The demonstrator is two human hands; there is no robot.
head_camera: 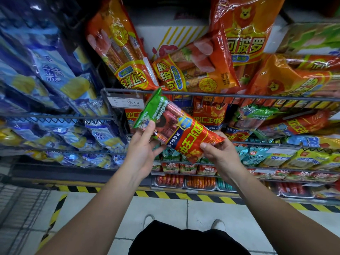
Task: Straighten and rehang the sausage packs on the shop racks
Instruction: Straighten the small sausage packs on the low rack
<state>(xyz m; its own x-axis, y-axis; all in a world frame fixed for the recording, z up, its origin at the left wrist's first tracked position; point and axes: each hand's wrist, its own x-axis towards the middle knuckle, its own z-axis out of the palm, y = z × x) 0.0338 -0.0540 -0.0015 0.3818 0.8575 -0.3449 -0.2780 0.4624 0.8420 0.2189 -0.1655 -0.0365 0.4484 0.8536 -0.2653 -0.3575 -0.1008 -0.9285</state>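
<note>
A sausage pack [181, 128], red with a green end, is tilted in front of the wire rack [202, 94]. My left hand [145, 146] grips its green end from below, thumb on top. My right hand [219, 151] pinches the red end at the lower right. Behind it, more red packs [209, 112] hang under the rack's top rail. Large orange sausage packs [128, 46] lie crooked in the basket above, beside another tall orange pack [244, 34].
Blue and yellow snack bags [55, 74] fill the wire shelves on the left. A price tag reading 19.90 [126, 102] hangs on the rail. Lower shelves hold small sausage packs and trays [200, 182]. Yellow-black hazard tape [184, 196] edges the tiled floor.
</note>
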